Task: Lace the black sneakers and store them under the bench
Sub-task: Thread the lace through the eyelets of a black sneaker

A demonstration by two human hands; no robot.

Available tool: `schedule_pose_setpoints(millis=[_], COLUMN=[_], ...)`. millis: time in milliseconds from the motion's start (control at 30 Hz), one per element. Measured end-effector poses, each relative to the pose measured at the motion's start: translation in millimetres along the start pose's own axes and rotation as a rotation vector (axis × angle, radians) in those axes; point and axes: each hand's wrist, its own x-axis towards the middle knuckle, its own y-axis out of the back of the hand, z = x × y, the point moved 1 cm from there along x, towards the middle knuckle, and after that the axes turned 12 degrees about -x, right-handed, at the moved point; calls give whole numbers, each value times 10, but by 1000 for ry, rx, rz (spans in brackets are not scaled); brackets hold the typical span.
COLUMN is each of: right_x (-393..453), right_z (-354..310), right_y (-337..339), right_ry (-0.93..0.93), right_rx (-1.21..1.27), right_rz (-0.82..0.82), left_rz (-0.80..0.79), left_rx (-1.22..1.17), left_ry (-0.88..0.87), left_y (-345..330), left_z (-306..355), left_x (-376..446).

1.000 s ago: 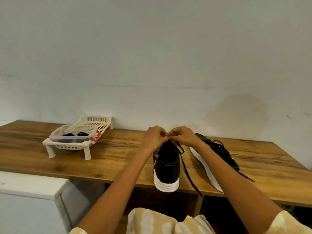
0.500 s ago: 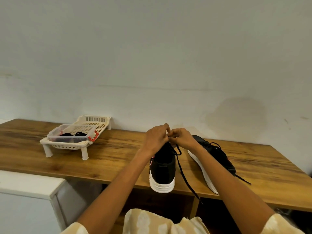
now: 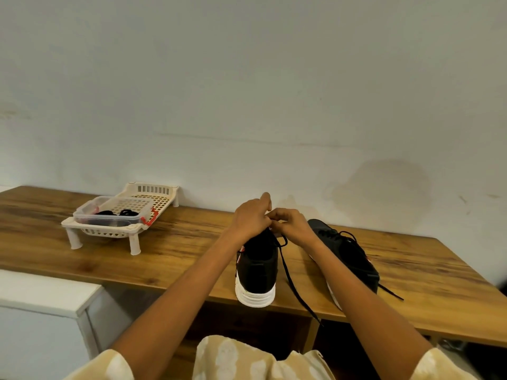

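Lifted a little since before: left hand (image 3: pixel 251 218), index finger up, meeting right hand (image 3: pixel 292 224), both pinching black lace (image 3: pixel 295 283) above near sneaker (image 3: pixel 256 270) at wooden bench (image 3: pixel 178 256) edge; second sneaker (image 3: pixel 348 256) just right.

Upright black sneaker (image 3: pixel 256 266) (lace (image 3: pixel 295 286) dangling) beside its apparently laced, tilted mate (image 3: pixel 348 256) on bench (image 3: pixel 175 259).

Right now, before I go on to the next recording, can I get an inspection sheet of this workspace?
Surface: wooden bench, both sneakers on top.
Job's things: near sneaker heel toward camera, lace end trailing over the edge; second sneaker on its side, laced.
Clutter: white slotted rack holding a clear tub of dark items.
Hands: left hand and right hand pinching lace at the near sneaker.
Cables: nothing seen.
Surroundings: pale wall; white cabinet.
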Motion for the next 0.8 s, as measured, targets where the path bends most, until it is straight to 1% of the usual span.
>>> schedule_pose_setpoints(millis=[33, 100, 133, 167, 267, 367, 433, 500, 533, 567, 633, 700, 733, 800], right_x=[7, 17, 18, 16, 22, 37, 45, 54, 73, 95, 145, 195, 217, 242], right_z=[-13, -21, -14, -9, -21, -56, -62, -70, -66, -64, -41, -24, -19, -28], right_y=[23, 59, 68, 74, 51, 9, -7, 45, 88, 132, 186, 216, 235, 271], right_ry=[19, 47, 48, 47, 62, -4, -104, -218, -238, -225, -125, 3, 67, 157], right_rx=[-15, -43, -40, -31, -33, -12, 139, 434, 497, 445, 173, -93, -209, -380], right_rz=[-10, 2, 14, 25, 57, 69, 133, 239, 251, 212, 30, -126, -165, -183], left_rz=[-30, -66, -70, -67, -113, -120, -60, 43, 95, 133, 164, 155, 148, 141], left_rx=[-115, -419, -547, -611, -711, -760, -766, -793, -804, -810, -826, -828, -820, -796], left_ry=[81, 227, 252, 229, 134, 146, 157, 183, 200, 218, 245, 247, 249, 261], left_y=[6, 17, 13, 16, -31, -118, -174, -262, -309, -346, -379, -364, -356, -349], left_z=[-31, -93, -135, -179, -322, -431, -453, -457, -450, -445, -444, -444, -442, -443], left_x=[18, 57, 63, 53, -48, -116, -104, -86, -86, -96, -98, -96, -89, -74])
